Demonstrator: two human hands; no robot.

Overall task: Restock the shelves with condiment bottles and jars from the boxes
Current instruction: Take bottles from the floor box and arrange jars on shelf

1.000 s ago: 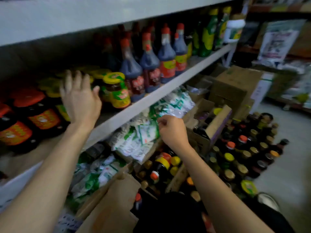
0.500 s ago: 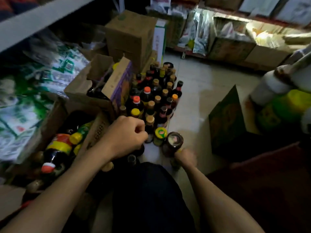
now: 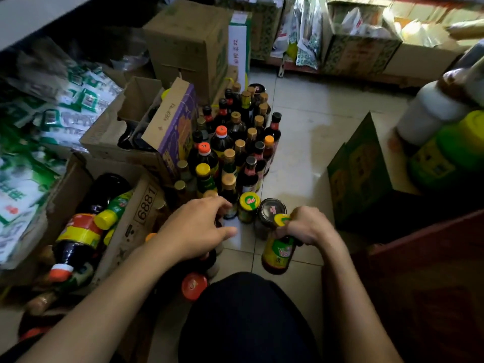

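The tiled floor (image 3: 301, 121) of a shop aisle served as a staging ground. A dense cluster of condiment bottles (image 3: 235, 142) stood upright on it, presumably unpacked there so each could be picked by its cap. Two open cardboard boxes flanked the cluster: a purple-flapped box (image 3: 157, 121) holding dark bottles, and a box marked 6881 (image 3: 142, 213) with large soy-type bottles lying on their sides. The pale edge of a shelf (image 3: 39, 17) showed at upper left.

The right hand (image 3: 309, 226) was closed around the neck of a yellow-capped bottle (image 3: 279, 251) with a green and yellow label. The bottle was tilted and seemed clear of the floor, probably because a neck grip lifts it out without knocking its neighbours. Just beside it stood a yellow-lidded jar (image 3: 248, 208) and a dark-lidded jar (image 3: 271, 209).

The left hand (image 3: 196, 226) was spread, fingers loosely extended toward the nearest bottles, gripping nothing visible. It was likely reaching for a second item so that both could go up together.
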